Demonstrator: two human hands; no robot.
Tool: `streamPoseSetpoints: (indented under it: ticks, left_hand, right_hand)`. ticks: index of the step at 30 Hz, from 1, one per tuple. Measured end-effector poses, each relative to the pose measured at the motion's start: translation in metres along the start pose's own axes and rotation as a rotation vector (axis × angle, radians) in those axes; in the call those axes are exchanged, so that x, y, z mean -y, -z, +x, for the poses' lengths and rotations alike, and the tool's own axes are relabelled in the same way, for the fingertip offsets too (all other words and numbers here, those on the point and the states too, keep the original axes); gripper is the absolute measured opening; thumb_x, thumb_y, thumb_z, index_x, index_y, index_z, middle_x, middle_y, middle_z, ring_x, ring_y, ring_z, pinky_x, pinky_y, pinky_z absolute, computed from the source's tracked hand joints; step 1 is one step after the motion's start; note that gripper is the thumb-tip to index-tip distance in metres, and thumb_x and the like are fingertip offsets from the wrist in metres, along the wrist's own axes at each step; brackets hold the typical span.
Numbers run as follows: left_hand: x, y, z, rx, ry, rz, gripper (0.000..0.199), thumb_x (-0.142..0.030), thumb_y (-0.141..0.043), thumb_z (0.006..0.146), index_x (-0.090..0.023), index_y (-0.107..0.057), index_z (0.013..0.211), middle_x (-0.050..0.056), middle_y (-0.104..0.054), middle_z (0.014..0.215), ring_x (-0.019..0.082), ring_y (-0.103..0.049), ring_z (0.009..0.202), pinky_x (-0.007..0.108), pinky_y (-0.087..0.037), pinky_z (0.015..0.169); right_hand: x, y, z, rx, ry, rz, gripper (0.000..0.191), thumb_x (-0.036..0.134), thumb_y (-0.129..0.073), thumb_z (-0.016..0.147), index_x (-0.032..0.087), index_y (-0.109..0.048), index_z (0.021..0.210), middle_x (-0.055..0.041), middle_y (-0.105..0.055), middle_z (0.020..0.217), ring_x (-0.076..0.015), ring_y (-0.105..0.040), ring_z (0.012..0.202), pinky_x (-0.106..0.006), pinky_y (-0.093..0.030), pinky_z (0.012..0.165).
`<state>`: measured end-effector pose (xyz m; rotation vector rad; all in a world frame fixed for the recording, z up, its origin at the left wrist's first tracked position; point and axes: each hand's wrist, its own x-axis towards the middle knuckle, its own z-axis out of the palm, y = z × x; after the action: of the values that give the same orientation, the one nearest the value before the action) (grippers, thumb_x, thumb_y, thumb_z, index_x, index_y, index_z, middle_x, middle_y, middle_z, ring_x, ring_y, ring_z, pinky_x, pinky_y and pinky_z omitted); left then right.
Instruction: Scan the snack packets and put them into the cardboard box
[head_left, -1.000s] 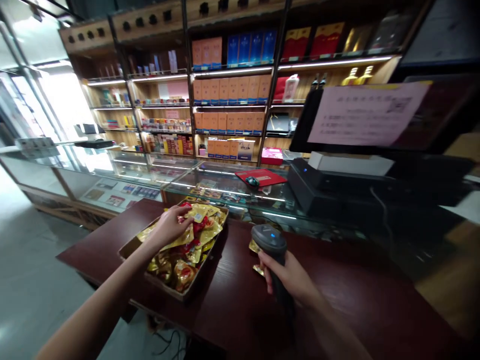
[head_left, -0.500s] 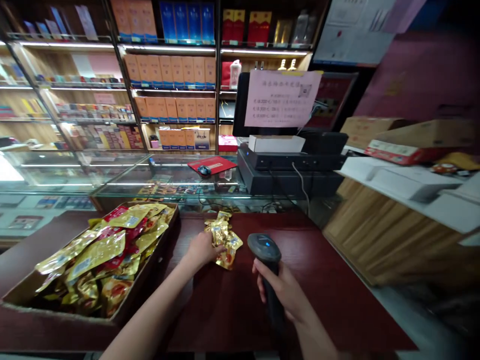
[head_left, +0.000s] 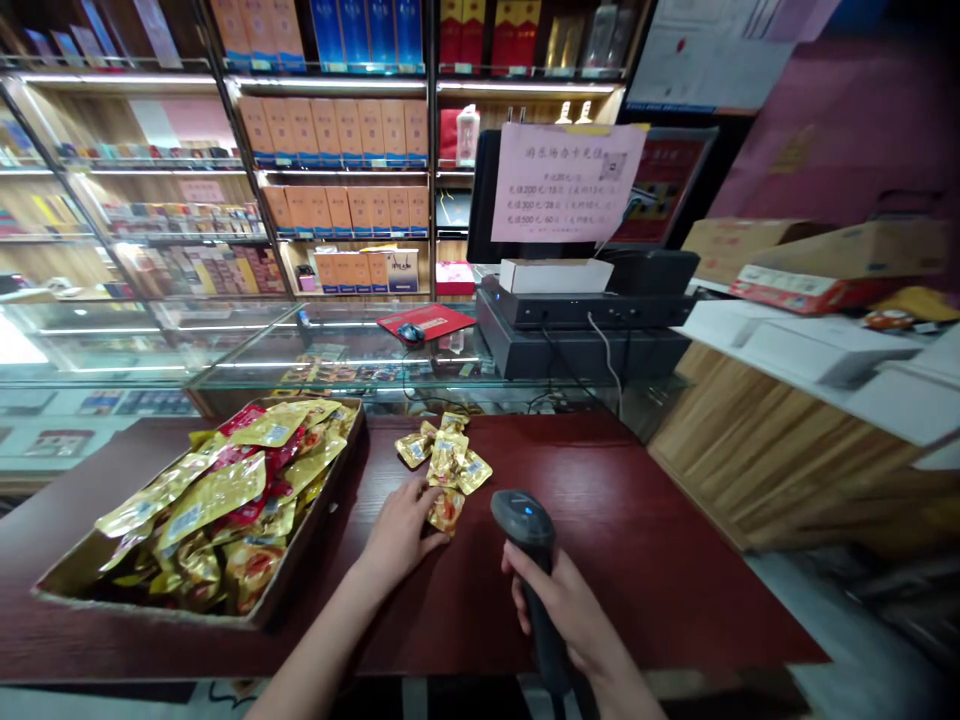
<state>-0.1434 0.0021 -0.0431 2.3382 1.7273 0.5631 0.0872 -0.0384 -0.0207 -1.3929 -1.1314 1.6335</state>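
My left hand (head_left: 400, 527) is low over the dark red table, thumb and fingers apart, at the left edge of a small gold foil packet (head_left: 448, 512). Its fingertips seem to touch that packet without closing round it. Just beyond, several more gold packets (head_left: 448, 455) lie in a loose cluster. A black handheld barcode scanner (head_left: 525, 518) with a blue light is upright in my right hand (head_left: 566, 600), whose fingers wrap its handle. To the left, a shallow cardboard box (head_left: 289, 590) is heaped with gold and red packets (head_left: 217, 495).
Behind the table (head_left: 600, 470) stands a glass counter (head_left: 337, 350) with a red mouse pad (head_left: 435, 321) and a mouse on it. A monitor covered by a pink paper sign (head_left: 566, 185) stands over black equipment (head_left: 585, 335). White boxes (head_left: 825, 360) lie on the wooden cabinet at right.
My left hand has come off the gold packet cluster, moving toward me and opening. A packet shows at the cluster's left side. The scanner stays in my right hand; the view has tilted slightly.
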Motion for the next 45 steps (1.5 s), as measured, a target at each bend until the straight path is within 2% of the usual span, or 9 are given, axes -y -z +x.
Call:
streamPoseSetpoints:
  ticks: [4, 7, 10, 14, 17, 23, 30, 35, 45]
  left_hand:
    - [0.012, 0.006, -0.013, 0.037, 0.046, 0.021, 0.04, -0.024, -0.057, 0.087, -0.021, -0.057, 0.126, 0.011, -0.059, 0.116, 0.024, -0.061, 0.103, 0.035, -0.047, 0.091]
    - [0.027, 0.012, -0.013, -0.028, 0.081, -0.109, 0.04, -0.019, -0.053, 0.085, -0.021, -0.059, 0.125, 0.01, -0.062, 0.115, 0.022, -0.064, 0.096, 0.032, -0.047, 0.088]
    - [0.04, 0.018, -0.006, -0.135, 0.242, -0.467, 0.035, -0.022, -0.056, 0.082, -0.018, -0.065, 0.115, 0.01, -0.068, 0.105, 0.019, -0.066, 0.083, 0.031, -0.05, 0.081]
    - [0.043, 0.029, 0.008, -0.019, 0.487, -1.205, 0.035, -0.03, -0.06, 0.08, -0.012, -0.066, 0.109, 0.011, -0.072, 0.091, 0.017, -0.066, 0.07, 0.029, -0.052, 0.068]
    - [0.04, 0.037, 0.016, 0.006, 0.518, -1.456, 0.04, -0.037, -0.07, 0.076, -0.012, -0.066, 0.107, 0.012, -0.072, 0.095, 0.016, -0.067, 0.071, 0.027, -0.051, 0.066]
    - [0.041, 0.038, 0.026, -0.069, 0.427, -1.378, 0.052, -0.039, -0.087, 0.058, -0.012, -0.072, 0.101, 0.009, -0.074, 0.091, 0.015, -0.066, 0.071, 0.022, -0.048, 0.064]
    - [0.048, 0.026, 0.028, -0.1, 0.56, -1.556, 0.051, -0.031, -0.092, 0.048, -0.013, -0.075, 0.092, 0.009, -0.075, 0.091, 0.012, -0.066, 0.069, 0.022, -0.05, 0.068]
    - [0.041, 0.032, 0.029, -0.167, 0.646, -1.602, 0.045, -0.02, -0.092, 0.044, -0.012, -0.072, 0.083, 0.005, -0.073, 0.079, 0.009, -0.064, 0.062, 0.02, -0.048, 0.062]
    - [0.034, 0.038, 0.029, -0.101, 0.534, -1.564, 0.046, -0.026, -0.092, 0.045, -0.01, -0.073, 0.085, 0.007, -0.073, 0.077, 0.011, -0.064, 0.064, 0.023, -0.049, 0.067]
  right_hand:
    - [-0.004, -0.018, -0.01, 0.053, 0.022, -0.027, 0.052, 0.065, -0.067, 0.073, 0.017, -0.052, 0.085, 0.007, -0.052, 0.047, -0.0072, -0.045, 0.037, -0.019, -0.038, 0.038]
    - [-0.004, -0.03, -0.016, 0.055, 0.069, -0.048, 0.05, 0.064, -0.065, 0.075, 0.016, -0.052, 0.084, 0.0071, -0.051, 0.047, -0.0067, -0.043, 0.036, -0.019, -0.036, 0.037]
    - [0.003, -0.04, -0.017, 0.03, 0.114, -0.055, 0.048, 0.062, -0.066, 0.075, 0.018, -0.049, 0.081, 0.0077, -0.05, 0.046, -0.0065, -0.042, 0.035, -0.019, -0.035, 0.036]
    - [0.02, -0.053, -0.011, 0.042, 0.186, -0.059, 0.045, 0.06, -0.066, 0.077, 0.018, -0.05, 0.078, 0.0077, -0.049, 0.043, -0.0066, -0.041, 0.033, -0.019, -0.033, 0.036]
    - [0.032, -0.064, -0.007, 0.041, 0.253, -0.086, 0.041, 0.057, -0.065, 0.079, 0.018, -0.051, 0.078, 0.0077, -0.048, 0.042, -0.0072, -0.043, 0.033, -0.019, -0.033, 0.036]
    - [0.046, -0.089, -0.005, 0.064, 0.297, -0.091, 0.037, 0.052, -0.065, 0.08, 0.019, -0.049, 0.079, 0.0093, -0.048, 0.041, -0.0077, -0.043, 0.032, -0.019, -0.034, 0.035]
    - [0.049, -0.111, 0.0, 0.109, 0.277, -0.068, 0.032, 0.048, -0.063, 0.079, 0.019, -0.049, 0.082, 0.0097, -0.048, 0.039, -0.0077, -0.041, 0.029, -0.018, -0.032, 0.033]
    - [0.053, -0.116, 0.001, 0.094, 0.28, -0.046, 0.032, 0.047, -0.066, 0.077, 0.019, -0.049, 0.079, 0.0099, -0.047, 0.037, -0.0065, -0.039, 0.028, -0.017, -0.032, 0.032]
    - [0.054, -0.115, 0.001, 0.078, 0.268, -0.041, 0.036, 0.05, -0.067, 0.075, 0.019, -0.049, 0.076, 0.009, -0.048, 0.037, -0.0068, -0.04, 0.028, -0.018, -0.032, 0.032]
